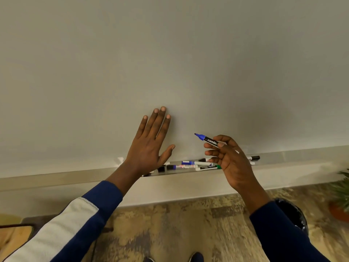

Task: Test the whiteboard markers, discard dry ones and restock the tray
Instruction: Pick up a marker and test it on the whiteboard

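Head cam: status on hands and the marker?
Left hand open, fingers straight, at the whiteboard. Right hand pinches uncapped blue marker, tip pointing toward bare board. Other markers lie in the tray; nothing blocks the tip.
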Motion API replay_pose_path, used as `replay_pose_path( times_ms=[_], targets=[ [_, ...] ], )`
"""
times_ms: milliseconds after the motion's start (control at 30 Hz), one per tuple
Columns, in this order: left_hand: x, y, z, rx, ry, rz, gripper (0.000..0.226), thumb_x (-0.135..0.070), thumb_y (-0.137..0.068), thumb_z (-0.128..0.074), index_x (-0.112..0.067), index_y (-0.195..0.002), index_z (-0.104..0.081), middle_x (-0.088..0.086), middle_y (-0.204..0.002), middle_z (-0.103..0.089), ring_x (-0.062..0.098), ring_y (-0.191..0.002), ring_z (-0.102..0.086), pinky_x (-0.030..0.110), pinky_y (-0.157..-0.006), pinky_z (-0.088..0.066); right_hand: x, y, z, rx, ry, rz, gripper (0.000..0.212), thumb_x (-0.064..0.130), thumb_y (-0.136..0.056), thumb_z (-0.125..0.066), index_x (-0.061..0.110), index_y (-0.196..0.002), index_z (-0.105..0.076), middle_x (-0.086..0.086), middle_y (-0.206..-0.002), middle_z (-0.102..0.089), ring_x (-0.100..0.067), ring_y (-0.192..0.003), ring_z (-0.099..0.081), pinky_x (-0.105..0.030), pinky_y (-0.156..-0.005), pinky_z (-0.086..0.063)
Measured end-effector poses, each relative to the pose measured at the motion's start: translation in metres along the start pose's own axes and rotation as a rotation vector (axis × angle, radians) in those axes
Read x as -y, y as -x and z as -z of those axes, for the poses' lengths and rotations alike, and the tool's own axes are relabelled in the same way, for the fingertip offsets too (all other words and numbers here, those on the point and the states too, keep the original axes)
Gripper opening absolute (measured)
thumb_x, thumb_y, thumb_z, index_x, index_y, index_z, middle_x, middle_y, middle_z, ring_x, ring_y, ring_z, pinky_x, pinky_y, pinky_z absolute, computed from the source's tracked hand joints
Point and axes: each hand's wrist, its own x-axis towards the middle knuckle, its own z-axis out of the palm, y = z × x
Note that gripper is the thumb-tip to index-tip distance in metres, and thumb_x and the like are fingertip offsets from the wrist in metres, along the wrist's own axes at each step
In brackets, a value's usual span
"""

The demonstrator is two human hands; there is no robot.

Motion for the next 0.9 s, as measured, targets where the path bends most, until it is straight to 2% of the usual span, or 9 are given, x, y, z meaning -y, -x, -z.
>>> replay_pose_path(
  times_ms=[167, 300, 467, 567, 733, 900],
  targets=[
    [-0.005, 0.03, -0.033, 0.122, 0.033, 0.003, 0.081, -0.047, -0.1, -0.045, -0.004, -0.16, -0.011, 0.015, -0.169, -0.001, 0.03, -0.156, -0.001, 0.053, -0.125, -0.013, -0.018, -0.004, 0.027, -0.024, 0.016, -0.107, 0.024, 0.01, -0.104, -0.042, 0.015, -0.111, -0.065, -0.024, -0.113, -0.071, -0.029, -0.087, -0.072, -0.031, -0.07, -0.058],
    [-0.012, 0.054, -0.061, 0.235, 0.068, 0.019, 0.081, -0.049, -0.101, -0.041, -0.006, -0.16, -0.007, 0.013, -0.169, 0.003, 0.029, -0.156, 0.002, 0.052, -0.125, -0.012, -0.038, -0.002, 0.044, -0.063, 0.026, -0.181, 0.023, 0.011, -0.104, -0.044, 0.015, -0.113, -0.065, -0.024, -0.114, -0.072, -0.028, -0.085, -0.071, -0.03, -0.068, -0.057],
    [-0.025, 0.084, -0.096, 0.393, 0.085, 0.039, 0.08, -0.055, -0.102, -0.031, -0.009, -0.161, -0.004, 0.011, -0.169, 0.006, 0.027, -0.156, 0.005, 0.052, -0.125, -0.014, -0.075, 0.011, 0.057, -0.129, 0.166, -0.303, 0.023, 0.013, -0.103, -0.051, 0.012, -0.123, -0.063, -0.014, -0.114, -0.075, -0.029, -0.089, -0.07, -0.035, -0.072, -0.054],
    [-0.032, 0.097, -0.112, 0.472, 0.075, 0.06, 0.079, -0.058, -0.102, -0.025, -0.011, -0.161, -0.002, 0.009, -0.169, 0.008, 0.026, -0.156, 0.007, 0.05, -0.126, -0.011, -0.092, 0.016, 0.061, -0.142, 0.246, -0.352, 0.023, 0.017, -0.103, -0.055, 0.015, -0.123, -0.065, -0.007, -0.111, -0.076, -0.027, -0.089, -0.071, -0.034, -0.073, -0.054],
    [-0.042, 0.114, -0.133, 0.548, 0.066, 0.095, 0.08, -0.061, -0.101, -0.022, -0.012, -0.161, -0.002, 0.008, -0.169, 0.005, 0.024, -0.156, 0.008, 0.043, -0.125, 0.001, -0.11, 0.017, 0.069, -0.131, 0.38, -0.434, 0.023, 0.015, -0.103, -0.052, 0.019, -0.122, -0.064, -0.001, -0.108, -0.077, -0.021, -0.086, -0.071, -0.032, -0.07, -0.054],
    [-0.051, 0.132, -0.146, 0.615, 0.085, 0.158, 0.081, -0.062, -0.101, -0.023, -0.011, -0.161, -0.001, 0.009, -0.169, 0.008, 0.025, -0.156, 0.009, 0.046, -0.125, -0.002, -0.119, 0.016, 0.075, -0.111, 0.442, -0.453, 0.025, 0.011, -0.102, -0.053, 0.021, -0.122, -0.064, 0.001, -0.106, -0.078, -0.018, -0.084, -0.07, -0.03, -0.068, -0.054]
  ],
)
